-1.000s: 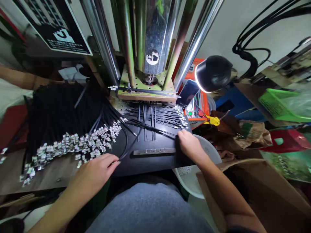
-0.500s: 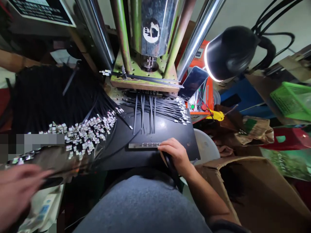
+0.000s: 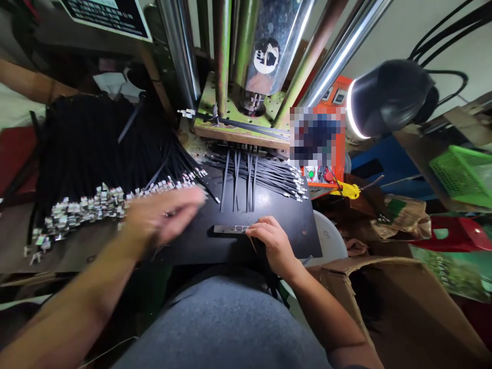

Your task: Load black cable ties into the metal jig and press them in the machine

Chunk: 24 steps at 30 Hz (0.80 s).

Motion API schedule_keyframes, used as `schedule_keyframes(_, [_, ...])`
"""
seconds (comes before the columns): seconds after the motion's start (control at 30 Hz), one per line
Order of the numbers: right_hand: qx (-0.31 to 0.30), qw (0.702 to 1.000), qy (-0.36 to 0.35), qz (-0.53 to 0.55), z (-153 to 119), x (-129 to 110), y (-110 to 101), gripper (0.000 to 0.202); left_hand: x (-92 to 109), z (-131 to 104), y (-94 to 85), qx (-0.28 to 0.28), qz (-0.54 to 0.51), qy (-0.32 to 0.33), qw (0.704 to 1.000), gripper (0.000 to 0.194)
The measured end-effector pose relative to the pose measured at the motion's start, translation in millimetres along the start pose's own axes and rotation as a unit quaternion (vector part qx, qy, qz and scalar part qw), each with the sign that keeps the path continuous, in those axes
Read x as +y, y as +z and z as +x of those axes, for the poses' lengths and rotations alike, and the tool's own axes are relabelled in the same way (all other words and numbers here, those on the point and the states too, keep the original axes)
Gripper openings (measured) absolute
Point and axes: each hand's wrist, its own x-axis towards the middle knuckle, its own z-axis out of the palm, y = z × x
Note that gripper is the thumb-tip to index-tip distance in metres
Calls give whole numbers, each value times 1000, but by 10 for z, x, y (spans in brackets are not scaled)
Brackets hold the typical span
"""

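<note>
Your left hand [image 3: 161, 218], blurred, grip unreadable, hovers over the metal-tipped cable ends [image 3: 115, 197] just beyond it. Cables run away from you. Your right hand [image 3: 271, 243] pinches cables at the metal strip [image 3: 230, 229].

No legible text; sign [image 3: 109, 15] print too small.

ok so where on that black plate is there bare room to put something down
Bare plate lies right of the right hand, out to the plate's right edge, below the fanned cable ends. A smaller patch sits between the metal strip and the upright cables. The left side is crowded: the cable bundle, its connectors and the blurred left hand.
</note>
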Motion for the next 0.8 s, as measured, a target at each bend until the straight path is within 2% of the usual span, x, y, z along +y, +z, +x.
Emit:
schedule_keyframes(0.1, [15,1000,-11,-19,-15,-24,-9,22,73,161,529,-59,-137,144,978,18])
schedule_keyframes(0.13, [17,999,-14,-30,-18,-32,-5,23,116,175,651,-67,-168,167,969,19])
schedule_keyframes(0.2, [14,998,-29,-58,-23,-54,14,24,195,170,785,-68,-181,158,968,17])
schedule_keyframes(0.3, [6,993,-72,-97,-33,-90,42,25,276,153,783,-78,-127,133,980,9])
schedule_keyframes(0.37, [-7,992,-77,-96,-51,-97,25,27,336,163,731,-102,-58,143,983,7])
schedule_keyframes(0.43, [-10,997,-39,-67,-82,-80,-27,27,424,185,689,-132,19,160,978,8])
schedule_keyframes(0.53, [36,998,49,-14,-140,-28,-109,24,571,210,661,-152,97,179,967,13])
schedule_keyframes(0.63, [54,995,76,27,-170,20,-116,20,654,212,656,-146,121,187,964,16])
schedule_keyframes(0.8, [40,998,45,34,-143,46,-84,16,648,229,667,-129,120,183,967,20])
